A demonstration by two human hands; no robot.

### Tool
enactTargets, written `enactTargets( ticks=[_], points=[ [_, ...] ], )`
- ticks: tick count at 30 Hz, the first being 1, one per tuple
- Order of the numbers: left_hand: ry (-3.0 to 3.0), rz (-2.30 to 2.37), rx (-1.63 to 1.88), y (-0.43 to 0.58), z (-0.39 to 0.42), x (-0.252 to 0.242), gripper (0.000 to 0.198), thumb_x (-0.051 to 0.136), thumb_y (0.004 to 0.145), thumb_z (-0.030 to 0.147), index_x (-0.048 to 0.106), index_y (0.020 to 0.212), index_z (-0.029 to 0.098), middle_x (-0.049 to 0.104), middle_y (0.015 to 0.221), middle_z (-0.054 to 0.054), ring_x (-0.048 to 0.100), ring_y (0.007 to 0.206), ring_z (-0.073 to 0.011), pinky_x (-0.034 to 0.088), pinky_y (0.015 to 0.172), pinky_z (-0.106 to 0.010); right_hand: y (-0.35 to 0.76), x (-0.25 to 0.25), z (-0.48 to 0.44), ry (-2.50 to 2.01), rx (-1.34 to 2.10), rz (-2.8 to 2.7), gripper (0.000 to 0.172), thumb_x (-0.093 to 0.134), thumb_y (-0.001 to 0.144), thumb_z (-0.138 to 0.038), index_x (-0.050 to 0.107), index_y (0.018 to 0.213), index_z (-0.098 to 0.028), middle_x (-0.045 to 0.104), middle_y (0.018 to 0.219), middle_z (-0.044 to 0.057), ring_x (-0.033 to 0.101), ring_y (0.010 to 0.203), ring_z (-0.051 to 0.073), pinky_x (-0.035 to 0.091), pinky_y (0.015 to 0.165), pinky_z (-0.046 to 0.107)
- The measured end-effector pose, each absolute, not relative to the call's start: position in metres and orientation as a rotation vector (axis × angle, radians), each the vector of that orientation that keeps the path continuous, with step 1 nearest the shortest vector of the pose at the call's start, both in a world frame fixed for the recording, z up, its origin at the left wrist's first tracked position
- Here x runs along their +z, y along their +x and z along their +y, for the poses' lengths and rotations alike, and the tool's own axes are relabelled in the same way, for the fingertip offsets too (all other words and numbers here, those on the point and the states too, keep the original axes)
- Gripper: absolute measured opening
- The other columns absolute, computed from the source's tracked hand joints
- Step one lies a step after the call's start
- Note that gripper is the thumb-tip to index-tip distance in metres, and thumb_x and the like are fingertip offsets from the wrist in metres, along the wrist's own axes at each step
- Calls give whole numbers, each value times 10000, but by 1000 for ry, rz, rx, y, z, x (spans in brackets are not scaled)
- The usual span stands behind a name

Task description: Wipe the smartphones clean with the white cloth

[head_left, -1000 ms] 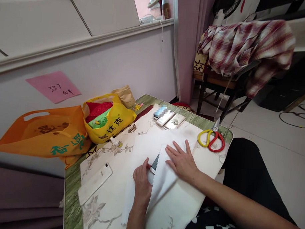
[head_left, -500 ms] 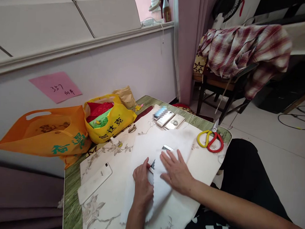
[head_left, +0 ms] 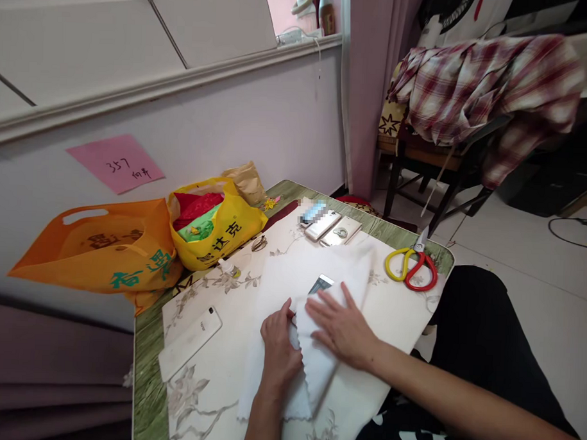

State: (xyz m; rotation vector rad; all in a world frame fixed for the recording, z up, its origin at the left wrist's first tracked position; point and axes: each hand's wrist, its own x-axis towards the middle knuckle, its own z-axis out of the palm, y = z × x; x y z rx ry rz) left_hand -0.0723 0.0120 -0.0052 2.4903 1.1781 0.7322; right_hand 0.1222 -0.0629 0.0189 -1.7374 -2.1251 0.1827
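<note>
A phone (head_left: pixel 321 284) lies face up on a white cloth (head_left: pixel 277 277) with scalloped edges. A folded flap of that cloth covers most of the phone, leaving its far end showing. My left hand (head_left: pixel 280 338) grips the near left edge of the phone, its fingertips partly hidden by the flap. Flat on top of the flap rests my right hand (head_left: pixel 340 324), fingers stretched out and slightly apart, pressing the cloth over the phone.
Left of the cloth lies a white phone (head_left: pixel 191 343), back up. Scissors (head_left: pixel 412 266) with yellow and red handles sit at the right edge. Two phones, one with a ring (head_left: pixel 341 232), lie at the back near a pixelated item. Yellow (head_left: pixel 225 240) and orange bags (head_left: pixel 142 266) stand back left.
My right hand has slid slightly along the cloth, and more of the phone's far end shows. The near left part of the phone is now more covered. The camera view has shifted a little.
</note>
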Motion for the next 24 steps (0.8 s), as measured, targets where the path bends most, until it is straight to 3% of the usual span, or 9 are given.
enactTargets(
  ticks=[5, 8, 11, 17, 20, 24],
  points=[
    [2455, 1209, 701, -71, 11, -3, 732, 504, 666, 135, 422, 1392, 185, 630, 1083, -84, 572, 1015, -259, 368, 976, -461, 125, 21, -65, -1940, 108, -1980, 594, 373, 990, -519, 386, 1472, -172, 418, 1502, 111, 271, 1435, 321, -48, 1151, 660],
    [2429, 1208, 637, -70, 9, 2, 840, 551, 583, 157, 394, 1408, 159, 604, 1126, -114, 542, 1069, -305, 343, 995, -495, 116, 19, -74, -1665, 163, -2174, 590, 358, 991, -540, 369, 1481, -212, 424, 1504, 62, 278, 1438, 261, -39, 1188, 582],
    [2418, 1209, 616, -69, 7, 5, 835, 570, 600, 182, 380, 1413, 158, 595, 1125, -114, 535, 1063, -305, 330, 1002, -498, 122, 17, -79, -1687, 131, -2121, 551, 361, 996, -527, 407, 1458, -229, 459, 1481, 45, 293, 1431, 258, -82, 1178, 595],
    [2415, 1208, 631, -68, 6, 6, 786, 588, 657, 192, 367, 1411, 179, 587, 1117, -90, 532, 1064, -284, 325, 1003, -477, 125, 15, -93, -1913, -30, -1922, 587, 434, 980, -468, 458, 1413, -72, 456, 1462, 181, 340, 1402, 319, -25, 1177, 618],
    [2419, 1213, 617, -67, 6, 7, 788, 611, 660, 218, 367, 1409, 179, 582, 1107, -87, 530, 1061, -283, 321, 1011, -482, 116, 15, -100, -1669, 37, -2136, 597, 443, 972, -488, 434, 1438, -116, 453, 1476, 137, 310, 1422, 278, 42, 1205, 556],
    [2422, 1213, 623, -67, 5, 7, 798, 579, 648, 176, 360, 1415, 177, 580, 1118, -94, 529, 1068, -287, 321, 1011, -486, 131, 18, -87, -1795, 51, -2032, 537, 408, 989, -487, 456, 1428, -181, 502, 1446, 87, 316, 1416, 301, -32, 1175, 622]
  ],
)
